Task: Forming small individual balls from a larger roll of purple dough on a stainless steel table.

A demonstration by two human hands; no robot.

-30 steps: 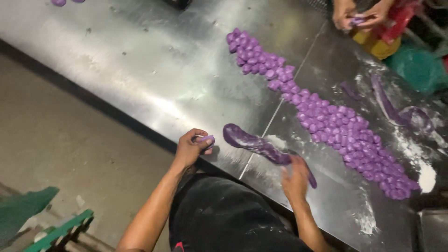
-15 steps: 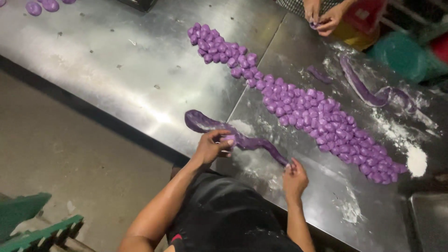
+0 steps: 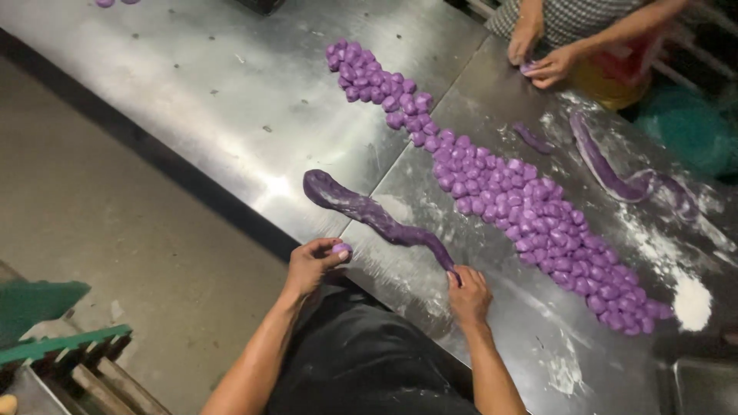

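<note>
A long rope of purple dough lies on the steel table, running from upper left down to my right hand, which pinches its near end. My left hand is at the table's front edge with its fingers closed on a small purple dough piece. Beyond the rope, a long band of several small purple dough balls stretches diagonally across the table.
Across the table another person's hands work a small piece of dough. More purple dough ropes and a patch of white flour lie at the right. A green crate stands on the floor at lower left.
My left hand came off the dough rope and back to the table edge with a small piece in its fingers. My right hand stays at the rope's end.
</note>
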